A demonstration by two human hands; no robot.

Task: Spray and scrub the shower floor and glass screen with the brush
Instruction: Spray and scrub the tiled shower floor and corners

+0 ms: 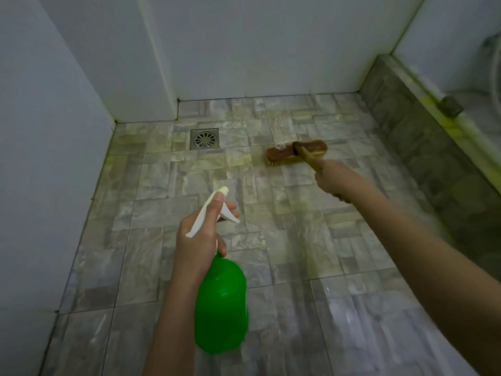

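My left hand (202, 234) grips the white trigger head of a green spray bottle (221, 305), nozzle pointing away over the grey stone-tile shower floor (168, 213). My right hand (329, 177) holds the wooden handle of a scrub brush (284, 156). The brush head lies bristles-down on the tiles at the far right of the floor. The tiles look wet, with yellowish patches near the brush and along the left edge. I cannot pick out a glass screen with certainty.
A square metal drain (204, 138) sits in the floor near the back wall, left of the brush. White walls (48, 158) close the left and back sides. A raised stone kerb (423, 147) runs along the right, stained yellow on top.
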